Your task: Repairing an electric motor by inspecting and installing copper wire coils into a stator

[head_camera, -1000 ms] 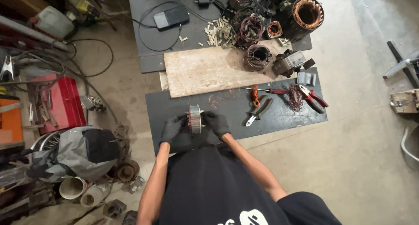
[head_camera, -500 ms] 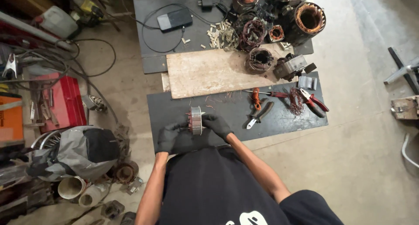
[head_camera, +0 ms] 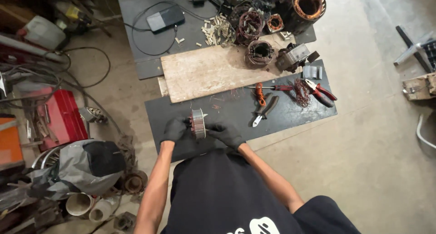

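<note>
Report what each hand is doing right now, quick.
Left hand: gloved, closed on the left side of the small motor stator.
Right hand: gloved, fingers closed on the stator's right side.

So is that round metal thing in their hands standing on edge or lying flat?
On edge: the round stator core stands upright on the dark mat, left hand and right hand gripping its faces.

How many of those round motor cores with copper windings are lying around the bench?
5: large one at far right, three smaller near the wooden board, one between both hands. Clutter may hide more.

Black short-sleeved T-shirt with a white mark, 2 black work gloves, left grip (head_camera: 174, 128), right grip (head_camera: 225, 133)
</note>
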